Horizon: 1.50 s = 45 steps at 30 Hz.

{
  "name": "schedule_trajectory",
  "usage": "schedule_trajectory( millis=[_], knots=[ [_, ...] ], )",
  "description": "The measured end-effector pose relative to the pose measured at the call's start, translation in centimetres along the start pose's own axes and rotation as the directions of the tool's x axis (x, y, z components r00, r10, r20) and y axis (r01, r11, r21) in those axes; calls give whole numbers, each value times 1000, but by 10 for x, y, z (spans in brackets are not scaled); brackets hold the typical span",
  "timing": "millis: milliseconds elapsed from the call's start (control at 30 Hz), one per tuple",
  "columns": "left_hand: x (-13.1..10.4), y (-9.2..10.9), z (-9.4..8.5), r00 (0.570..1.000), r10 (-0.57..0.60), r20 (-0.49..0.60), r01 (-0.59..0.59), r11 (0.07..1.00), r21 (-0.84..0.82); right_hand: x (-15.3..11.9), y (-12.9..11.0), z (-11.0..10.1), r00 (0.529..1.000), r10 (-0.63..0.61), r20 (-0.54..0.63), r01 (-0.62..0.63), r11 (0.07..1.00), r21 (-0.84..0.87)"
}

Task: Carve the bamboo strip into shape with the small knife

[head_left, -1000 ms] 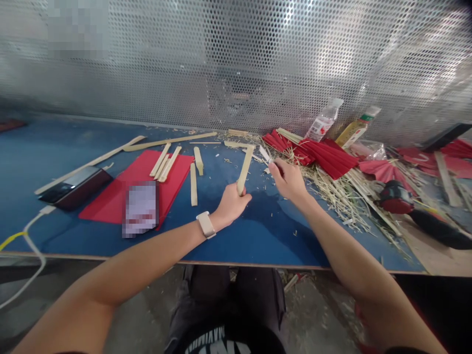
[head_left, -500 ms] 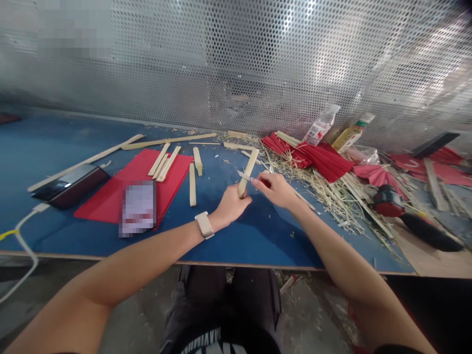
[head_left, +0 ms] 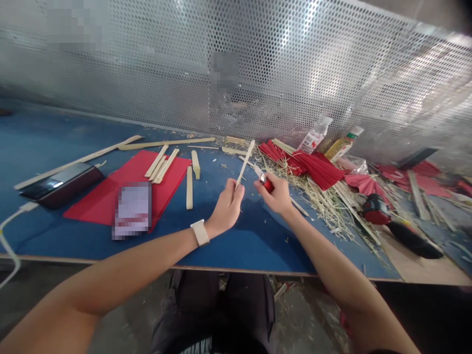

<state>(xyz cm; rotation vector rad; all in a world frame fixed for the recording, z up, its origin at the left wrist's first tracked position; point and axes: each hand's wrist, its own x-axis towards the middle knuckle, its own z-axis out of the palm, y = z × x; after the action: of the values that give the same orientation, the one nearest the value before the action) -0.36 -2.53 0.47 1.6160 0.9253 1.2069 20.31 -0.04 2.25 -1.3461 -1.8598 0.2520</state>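
My left hand (head_left: 225,207) is closed around the lower end of a pale bamboo strip (head_left: 246,161), which points up and away with its narrow edge toward me. In my right hand (head_left: 276,194) is a red-handled utility knife (head_left: 266,183), its blade pointing up and left. A gap separates the blade from the strip. Two short bamboo pieces (head_left: 189,188) lie on the blue table to the left of my hands. Several more strips (head_left: 161,167) rest on red paper (head_left: 106,189).
Shavings (head_left: 324,196) and folded red paper (head_left: 317,167) spread over the right side, beside two bottles (head_left: 315,136). A red-and-black tool (head_left: 401,228) lies farther right. At left are a phone (head_left: 132,209) and a dark device (head_left: 62,183) with a white cable. Perforated metal (head_left: 165,83) stands behind.
The knife blade has come away from the bamboo strip. My left hand has turned the strip from its broad face to its narrow edge. The view has shifted slightly.
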Motion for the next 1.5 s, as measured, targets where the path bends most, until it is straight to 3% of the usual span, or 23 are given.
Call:
schedule_trajectory(
  millis=[167,467,567,667,767,867,900,967,1067,1167,1267,1367,1500],
  knots=[
    [2,3,-5,986,161,-49,-155,982,107,1,6,4,993,73,-94,-70,997,27],
    [5,-4,-7,969,242,-43,-232,959,165,1,11,11,986,106,-130,-92,989,113],
    [10,-7,-9,955,291,-56,-265,924,276,2,16,15,981,106,-162,-81,985,150],
    [20,-5,-20,947,314,-63,-246,841,482,3,21,19,967,173,-186,-113,949,296],
    [30,2,-36,986,168,20,-124,635,763,7,26,22,948,283,-147,-177,850,497],
    [33,8,-48,981,-130,147,-93,349,933,9,29,23,943,315,-111,-197,795,574],
    [32,11,-49,966,-201,166,-101,295,950,10,29,24,943,314,-110,-196,792,578],
    [31,15,-49,957,-229,180,-119,259,959,10,30,24,943,313,-111,-193,788,584],
    [30,17,-47,977,-123,177,-137,283,949,9,31,24,947,305,-103,-191,792,580],
    [35,11,-47,985,-90,148,-107,356,928,8,30,22,954,284,-100,-181,808,561],
    [43,-2,-50,999,3,48,-40,583,811,9,29,19,959,267,-96,-173,819,547],
    [51,-12,-52,986,131,-106,-52,835,549,9,27,18,961,264,-80,-173,804,569],
    [57,-17,-56,948,178,-264,-98,952,288,12,27,12,960,257,-111,-140,783,606]
  ],
)
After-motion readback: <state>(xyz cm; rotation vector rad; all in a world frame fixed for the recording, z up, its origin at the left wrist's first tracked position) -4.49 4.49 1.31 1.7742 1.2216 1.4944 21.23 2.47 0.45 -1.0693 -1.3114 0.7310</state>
